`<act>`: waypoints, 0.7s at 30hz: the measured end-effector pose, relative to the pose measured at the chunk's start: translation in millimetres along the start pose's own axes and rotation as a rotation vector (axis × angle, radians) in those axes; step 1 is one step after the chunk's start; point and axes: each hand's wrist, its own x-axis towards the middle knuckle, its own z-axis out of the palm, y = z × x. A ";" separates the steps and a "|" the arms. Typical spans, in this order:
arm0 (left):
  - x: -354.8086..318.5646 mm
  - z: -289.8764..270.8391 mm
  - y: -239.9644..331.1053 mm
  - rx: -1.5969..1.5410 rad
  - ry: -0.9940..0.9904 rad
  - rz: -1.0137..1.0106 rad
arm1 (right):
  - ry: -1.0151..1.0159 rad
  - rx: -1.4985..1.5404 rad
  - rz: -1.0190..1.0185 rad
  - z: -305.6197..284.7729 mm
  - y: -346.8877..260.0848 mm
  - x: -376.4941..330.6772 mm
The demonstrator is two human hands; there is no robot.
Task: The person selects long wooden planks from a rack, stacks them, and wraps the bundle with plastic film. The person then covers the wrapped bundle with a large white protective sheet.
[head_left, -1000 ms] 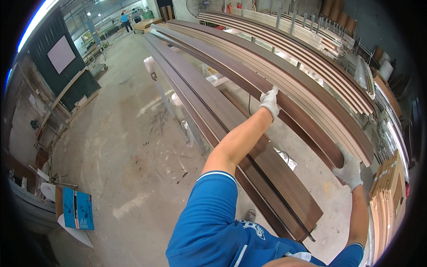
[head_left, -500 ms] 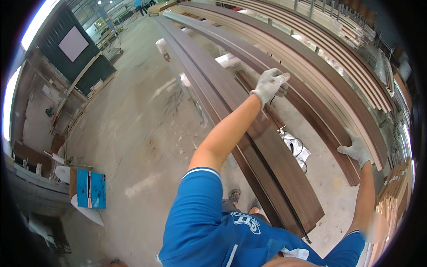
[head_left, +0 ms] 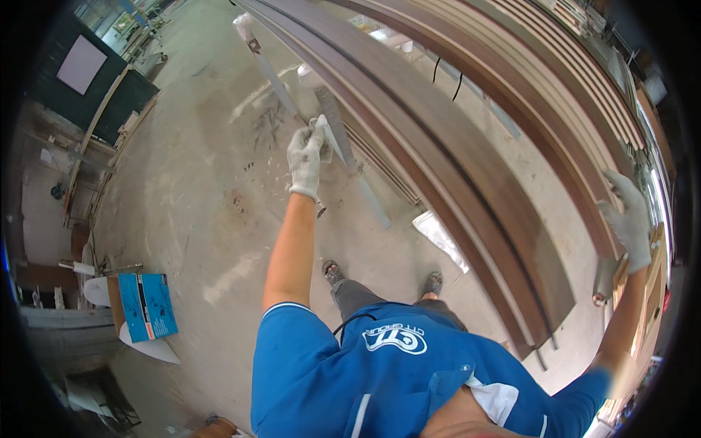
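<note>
Gloved hands (head_left: 305,157) grip dark boards (head_left: 467,175) above dusty concrete floor (head_left: 197,212).

Blue short-slv shirt, white gloves

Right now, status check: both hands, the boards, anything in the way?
Left hand gloved, gripping a grey metal strip. Right hand gloved, resting on the long dark boards. Blue box on the floor, off to the left.
</note>
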 end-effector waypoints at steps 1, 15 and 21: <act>5.4 -31.5 -27.6 0.025 -0.031 -0.080 | 0.005 -0.039 0.166 -1.3 -35.2 -8.4; -141.3 -293.7 -333.9 0.843 -0.399 -0.617 | -0.949 0.860 0.718 526.0 -308.0 33.8; -226.8 -291.6 -432.1 1.068 -0.334 -0.488 | -0.851 0.848 1.000 761.4 -176.6 54.4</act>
